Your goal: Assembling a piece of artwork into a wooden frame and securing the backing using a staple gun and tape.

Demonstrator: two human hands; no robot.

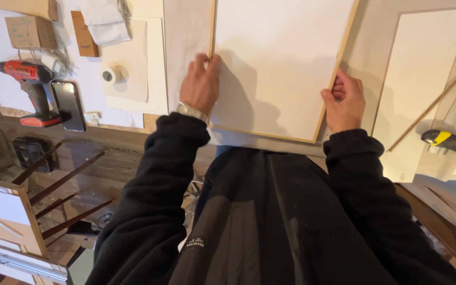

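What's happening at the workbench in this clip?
A person in a black jacket holds a white panel with a thin wooden edge by both sides over the bench. The left hand grips its left edge, and the right hand clasps the right edge with fingers curled around it. To the left lie a red cordless drill, a phone and a roll of tape. To the right lie another white board and a thin wooden strip.
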